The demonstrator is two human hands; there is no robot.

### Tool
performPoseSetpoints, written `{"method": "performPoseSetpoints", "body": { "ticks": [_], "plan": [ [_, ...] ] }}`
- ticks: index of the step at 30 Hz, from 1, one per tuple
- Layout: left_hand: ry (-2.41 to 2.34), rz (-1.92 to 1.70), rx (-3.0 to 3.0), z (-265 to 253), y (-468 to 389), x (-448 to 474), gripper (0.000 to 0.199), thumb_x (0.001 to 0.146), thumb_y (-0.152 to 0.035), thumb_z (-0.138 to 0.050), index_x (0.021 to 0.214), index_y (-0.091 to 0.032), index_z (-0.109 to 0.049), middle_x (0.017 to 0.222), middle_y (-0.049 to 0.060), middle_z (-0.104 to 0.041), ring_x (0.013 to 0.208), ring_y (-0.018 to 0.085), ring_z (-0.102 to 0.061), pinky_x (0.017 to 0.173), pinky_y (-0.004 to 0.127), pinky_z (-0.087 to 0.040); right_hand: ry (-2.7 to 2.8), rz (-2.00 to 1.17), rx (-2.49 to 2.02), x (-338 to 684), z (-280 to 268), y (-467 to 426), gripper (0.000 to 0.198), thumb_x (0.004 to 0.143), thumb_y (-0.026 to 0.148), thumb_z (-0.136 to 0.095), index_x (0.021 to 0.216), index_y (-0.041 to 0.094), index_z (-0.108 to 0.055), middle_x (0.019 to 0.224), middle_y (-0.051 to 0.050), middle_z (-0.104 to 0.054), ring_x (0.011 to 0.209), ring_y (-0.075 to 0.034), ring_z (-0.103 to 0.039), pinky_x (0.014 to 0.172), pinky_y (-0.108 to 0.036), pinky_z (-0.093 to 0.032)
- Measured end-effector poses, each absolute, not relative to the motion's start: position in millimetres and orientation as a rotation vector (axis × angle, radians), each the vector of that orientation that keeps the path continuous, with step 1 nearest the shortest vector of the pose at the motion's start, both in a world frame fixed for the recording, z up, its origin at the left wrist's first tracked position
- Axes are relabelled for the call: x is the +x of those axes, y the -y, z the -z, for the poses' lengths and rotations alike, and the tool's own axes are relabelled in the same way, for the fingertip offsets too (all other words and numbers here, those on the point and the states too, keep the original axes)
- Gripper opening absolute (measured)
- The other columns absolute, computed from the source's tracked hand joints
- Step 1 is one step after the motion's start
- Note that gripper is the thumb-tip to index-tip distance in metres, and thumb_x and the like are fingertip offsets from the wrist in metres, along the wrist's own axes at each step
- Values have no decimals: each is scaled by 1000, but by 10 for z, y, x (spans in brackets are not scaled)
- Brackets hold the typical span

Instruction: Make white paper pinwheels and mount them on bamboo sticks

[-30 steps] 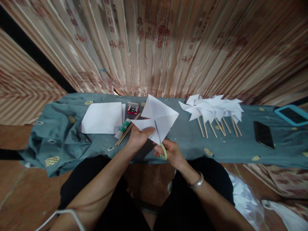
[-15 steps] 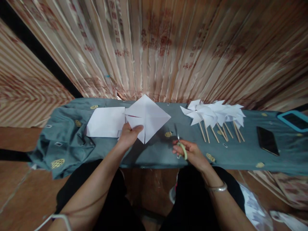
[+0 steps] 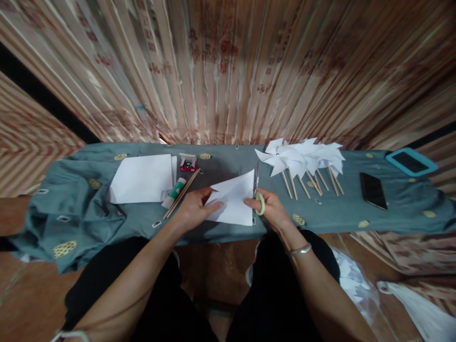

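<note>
A white sheet of paper (image 3: 235,199) is held over the cloth in front of me. My left hand (image 3: 195,206) grips its left side, thumb on top. My right hand (image 3: 270,209) is closed around green-handled scissors (image 3: 261,203), whose blades point away from me along the paper's right edge. The right thumb touches that edge. Whether the blades are around the paper I cannot tell. Left of the left hand lie wooden sticks (image 3: 182,194), a green and white glue stick (image 3: 175,189) and a small red box (image 3: 188,162) with dark bits inside.
A stack of white paper (image 3: 142,179) lies at the left on the grey-green cloth (image 3: 213,232). Several paper pinwheels (image 3: 302,156) on sticks lie at the right, beside a black phone (image 3: 372,190) and a blue-framed tablet (image 3: 412,161). A curtain (image 3: 221,71) hangs behind.
The paper has been turned and brought right and nearer, uncovering the sticks, glue stick and red box. My right hand has met its right edge with the scissors. The view has shifted slightly.
</note>
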State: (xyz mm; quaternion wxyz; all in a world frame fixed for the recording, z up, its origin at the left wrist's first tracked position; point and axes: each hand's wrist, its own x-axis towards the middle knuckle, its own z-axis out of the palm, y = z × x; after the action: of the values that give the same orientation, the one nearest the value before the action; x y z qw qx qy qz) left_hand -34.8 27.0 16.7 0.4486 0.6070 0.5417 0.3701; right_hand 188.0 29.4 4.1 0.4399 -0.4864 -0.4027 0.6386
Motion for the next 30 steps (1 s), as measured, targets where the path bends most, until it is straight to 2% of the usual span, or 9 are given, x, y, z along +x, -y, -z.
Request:
{"method": "performPoseSetpoints", "body": {
  "ticks": [2,4,7,9,11,13,18,24,30],
  "plan": [
    [-1427,-1170,1523,-182,-316,-405,59,60,-40,-77,114,-20,-66,116,9,-67,99,26,-63,83,33,-48,875,-1473,-1198,1873,-27,-344,33,51,33,-87,75,20,-70,71,2,-71,63,-14,-62,67,-28,-52],
    [-1510,-1389,1497,-201,-350,-448,65,61,-40,-77,120,-20,-61,120,9,-65,101,23,-62,86,33,-47,722,-1346,-1166,1875,-26,-408,29,51,32,-86,70,20,-67,72,2,-72,65,-15,-64,68,-29,-53],
    [-1523,-1359,1423,-208,-337,-415,29,68,-42,-71,85,-18,-71,75,3,-69,66,16,-60,65,25,-47,589,-1287,-1102,1860,-33,-478,31,49,29,-86,69,20,-64,74,0,-72,69,-18,-66,67,-32,-55],
    [-1437,-1202,1320,-187,-283,-307,28,67,-44,-70,60,-17,-67,52,0,-60,47,12,-50,49,23,-38,592,-1298,-1074,1816,-31,-485,31,50,29,-86,70,20,-64,74,0,-72,70,-18,-67,66,-32,-55],
    [-1248,-1080,1134,-149,-217,-157,32,66,-48,-70,65,-16,-69,56,2,-63,44,11,-49,43,23,-35,642,-1308,-1073,1747,-20,-466,31,51,32,-86,70,20,-64,72,1,-71,69,-17,-65,66,-31,-54],
    [-1107,-1062,944,-105,-169,-12,33,62,-46,-74,73,-15,-71,72,6,-70,61,17,-61,49,24,-42,698,-1323,-1089,1676,-4,-434,32,52,35,-86,70,20,-65,70,2,-70,66,-15,-63,66,-30,-52],
    [-1151,-1201,694,-27,-210,102,32,53,-35,-81,71,-13,-67,70,4,-69,56,12,-57,51,23,-43,817,-1398,-1133,1608,20,-360,39,48,43,-88,71,20,-66,62,4,-65,56,-11,-55,58,-25,-46],
    [-1227,-1447,645,-120,-402,-129,34,49,-31,-83,74,-14,-67,74,2,-70,62,13,-60,54,22,-44,1148,-1646,-1130,1696,-29,-162,51,67,64,-70,88,17,-68,69,-3,-69,58,-12,-55,53,-24,-39],
    [-1251,-1531,653,-231,-479,-262,30,49,-31,-83,63,-14,-62,75,2,-69,64,11,-60,57,22,-45,1418,-1868,-1017,1681,10,15,52,73,61,-68,99,16,-65,76,-4,-69,64,-13,-57,62,-26,-44]
  ]
}}
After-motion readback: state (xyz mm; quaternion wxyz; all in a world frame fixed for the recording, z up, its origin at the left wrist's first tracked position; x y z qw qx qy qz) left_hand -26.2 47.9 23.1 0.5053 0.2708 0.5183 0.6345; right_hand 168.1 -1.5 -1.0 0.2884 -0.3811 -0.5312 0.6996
